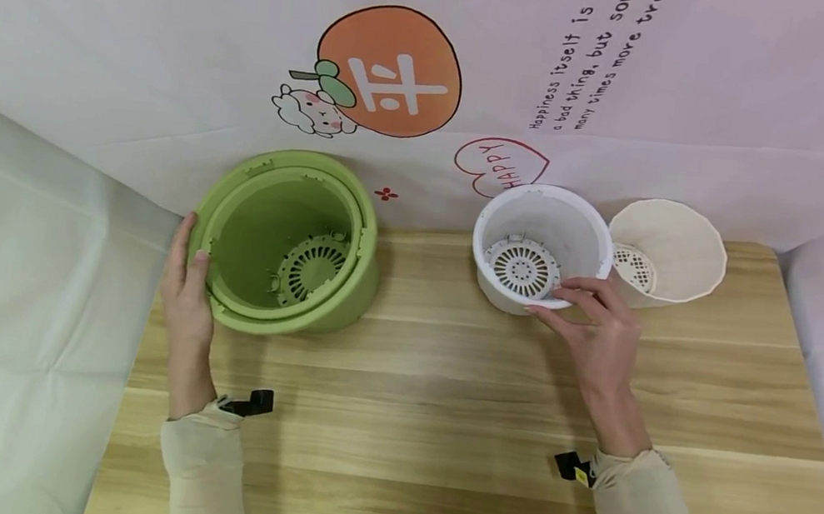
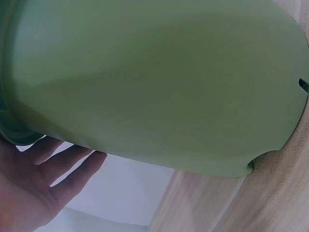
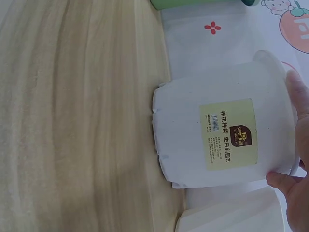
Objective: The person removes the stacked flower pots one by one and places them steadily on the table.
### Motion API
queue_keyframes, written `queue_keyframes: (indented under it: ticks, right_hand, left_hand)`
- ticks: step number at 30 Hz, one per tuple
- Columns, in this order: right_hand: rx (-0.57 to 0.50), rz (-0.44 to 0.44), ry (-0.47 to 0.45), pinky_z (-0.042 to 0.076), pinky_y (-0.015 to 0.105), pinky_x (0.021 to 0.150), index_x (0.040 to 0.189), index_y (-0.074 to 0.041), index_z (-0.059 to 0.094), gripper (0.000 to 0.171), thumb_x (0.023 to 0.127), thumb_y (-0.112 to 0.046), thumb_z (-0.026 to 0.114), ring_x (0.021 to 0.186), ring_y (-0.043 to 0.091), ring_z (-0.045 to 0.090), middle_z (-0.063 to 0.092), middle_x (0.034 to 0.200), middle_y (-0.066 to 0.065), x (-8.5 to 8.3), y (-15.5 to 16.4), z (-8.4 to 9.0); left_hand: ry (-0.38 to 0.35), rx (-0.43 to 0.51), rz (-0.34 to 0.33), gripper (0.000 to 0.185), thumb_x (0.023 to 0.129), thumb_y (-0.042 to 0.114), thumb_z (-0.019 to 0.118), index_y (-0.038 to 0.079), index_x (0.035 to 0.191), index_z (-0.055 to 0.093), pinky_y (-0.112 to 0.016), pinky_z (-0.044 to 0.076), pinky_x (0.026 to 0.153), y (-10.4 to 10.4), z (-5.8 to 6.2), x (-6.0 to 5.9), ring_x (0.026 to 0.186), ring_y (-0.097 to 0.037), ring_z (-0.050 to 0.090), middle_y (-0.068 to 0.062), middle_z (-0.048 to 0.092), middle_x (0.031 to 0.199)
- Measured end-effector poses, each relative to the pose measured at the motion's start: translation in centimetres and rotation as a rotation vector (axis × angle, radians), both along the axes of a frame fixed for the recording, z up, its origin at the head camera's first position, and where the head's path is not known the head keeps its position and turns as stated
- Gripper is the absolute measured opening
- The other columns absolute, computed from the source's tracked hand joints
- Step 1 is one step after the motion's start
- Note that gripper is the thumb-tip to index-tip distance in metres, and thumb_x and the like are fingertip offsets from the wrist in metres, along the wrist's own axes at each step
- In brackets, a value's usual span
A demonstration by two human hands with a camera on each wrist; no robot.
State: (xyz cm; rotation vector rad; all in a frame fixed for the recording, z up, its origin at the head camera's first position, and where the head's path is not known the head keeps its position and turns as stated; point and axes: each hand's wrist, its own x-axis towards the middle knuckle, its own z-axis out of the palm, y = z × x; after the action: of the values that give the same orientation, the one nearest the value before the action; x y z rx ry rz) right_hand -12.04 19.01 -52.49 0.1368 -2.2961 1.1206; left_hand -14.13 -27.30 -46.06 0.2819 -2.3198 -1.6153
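Note:
A green pot (image 1: 336,291) with a slotted green liner inside stands at the back left of the wooden table (image 1: 439,427). My left hand (image 1: 187,275) rests against its left rim, thumb on the rim. The left wrist view shows straight, spread fingers (image 2: 72,164) under the green pot's wall (image 2: 154,82). A white pot (image 1: 544,221) with a slotted disc in its bottom stands at the back right. My right hand (image 1: 573,301) pinches its near rim, fingers inside and thumb outside. In the right wrist view the white pot (image 3: 183,140) carries a yellow label (image 3: 228,134).
A cream faceted pot (image 1: 677,247) with a slotted base stands just right of the white pot, close behind my right hand. A printed cloth backdrop (image 1: 433,58) closes the back, and white cloth hangs along both sides of the table.

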Motion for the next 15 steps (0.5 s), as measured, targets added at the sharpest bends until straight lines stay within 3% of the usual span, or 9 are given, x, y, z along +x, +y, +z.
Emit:
queue_keyframes:
  ticks: [3,8,13,15]
  right_hand:
    - [-0.001,-0.003,-0.006,0.043,0.04,0.108,0.081,0.004,0.077,0.032,0.055,-0.003,0.094,0.094,0.03,0.066,0.07,0.091,0.013,0.1,0.0,-0.2]
    - [-0.005,-0.001,-0.008,0.046,0.036,0.106,0.081,0.002,0.078,0.031,0.056,-0.003,0.094,0.093,0.027,0.065,0.07,0.091,0.011,0.2,0.0,-0.4]
    - [0.011,0.008,0.0,0.042,0.038,0.11,0.083,0.002,0.078,0.031,0.058,-0.003,0.093,0.097,0.032,0.065,0.069,0.093,0.013,0.1,0.0,-0.5]
    - [0.021,0.011,0.005,0.039,0.039,0.111,0.084,0.003,0.077,0.031,0.058,-0.004,0.093,0.101,0.035,0.064,0.068,0.094,0.014,0.0,0.0,-0.5]
  left_hand:
    - [-0.004,-0.018,0.001,0.048,0.106,0.017,0.037,0.017,0.154,0.038,-0.024,0.018,0.12,0.1,0.1,0.0,0.147,-0.014,0.024,0.0,0.03,0.161]
    - [0.006,-0.008,-0.006,0.048,0.105,0.015,0.037,0.014,0.154,0.038,-0.025,0.017,0.12,1.0,1.3,0.3,0.147,-0.016,0.024,-0.004,0.03,0.161]
    - [0.012,-0.002,-0.005,0.049,0.105,0.015,0.036,0.012,0.154,0.038,-0.025,0.017,0.12,1.4,1.9,0.4,0.147,-0.016,0.025,-0.005,0.03,0.161]
    - [0.012,-0.006,-0.004,0.049,0.105,0.016,0.037,0.014,0.154,0.038,-0.025,0.017,0.12,1.1,1.5,0.3,0.147,-0.016,0.025,-0.004,0.031,0.161]
